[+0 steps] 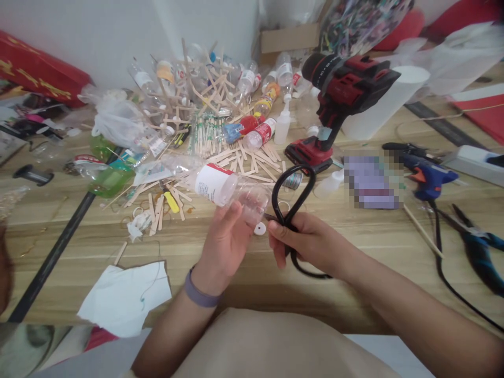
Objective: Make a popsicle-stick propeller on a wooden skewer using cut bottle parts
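**Left grip pinched thin plastic**

It held the clear bottle mid-view above the desk, by its four-o'clock end. Light, the wall probably flexed easily; the labelled middle seemed surer. The right grip closed round black-handled scissors at four o'clock.

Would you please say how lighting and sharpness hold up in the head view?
Head view: soft light, the wall washed out; mild blur over the clear bottle; stretching toward the edges; a pixelated patch left of the blue glue gun hiding detail; dim shadow along the near edge of the table.
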